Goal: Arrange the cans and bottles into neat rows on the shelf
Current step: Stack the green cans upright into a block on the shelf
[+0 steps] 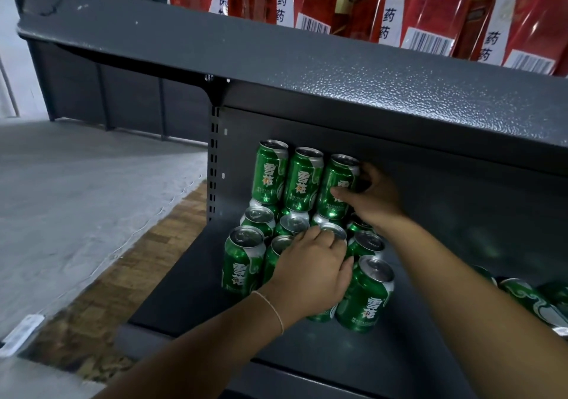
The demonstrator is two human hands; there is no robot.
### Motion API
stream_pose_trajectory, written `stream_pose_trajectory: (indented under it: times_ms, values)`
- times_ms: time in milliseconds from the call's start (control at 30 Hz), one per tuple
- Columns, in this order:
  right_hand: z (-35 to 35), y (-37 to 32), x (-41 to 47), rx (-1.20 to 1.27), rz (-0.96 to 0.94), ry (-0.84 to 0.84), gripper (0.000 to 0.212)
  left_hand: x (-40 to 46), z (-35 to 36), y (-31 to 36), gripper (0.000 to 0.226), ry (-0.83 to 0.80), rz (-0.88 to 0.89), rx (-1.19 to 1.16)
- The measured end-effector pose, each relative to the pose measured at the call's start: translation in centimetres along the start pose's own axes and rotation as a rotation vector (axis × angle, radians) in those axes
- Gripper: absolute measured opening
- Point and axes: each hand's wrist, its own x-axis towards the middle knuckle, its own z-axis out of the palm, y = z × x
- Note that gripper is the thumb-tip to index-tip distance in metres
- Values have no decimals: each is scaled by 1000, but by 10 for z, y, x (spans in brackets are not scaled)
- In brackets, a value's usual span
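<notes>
Cans are standing in rows at the left end of the shelf; three more cans are sitting on top of the back row; other cans are lying down to the right; packets are standing on the upper shelf above.

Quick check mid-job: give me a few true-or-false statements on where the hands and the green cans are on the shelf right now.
1. The right hand grips the rightmost can of the stacked upper row. True.
2. The left hand hangs idle away from the cans. False: it rests on the cans of the lower layer.
3. All the cans stand upright. False: some cans lying on their sides are at the right of the shelf.
4. Three cans stand in the stacked upper row. True.
5. The packages on the top shelf are blue. False: they are red.
</notes>
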Motion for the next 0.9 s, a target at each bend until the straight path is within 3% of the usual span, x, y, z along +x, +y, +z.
stream_pose_trajectory:
  times_ms: [367,533,733,900]
  values:
    - [6,3,-7,-65,-10,51,85,-1,2,0,36,18,19,68]
    - [7,10,-7,-60,45,-41,91,-1,2,0,36,11,11,62]
    - [15,11,-11,-48,62,-1,67,-1,2,1,37,-8,-2,62]
    - [16,10,-14,-55,64,27,65,0,1,1,37,-8,-2,43]
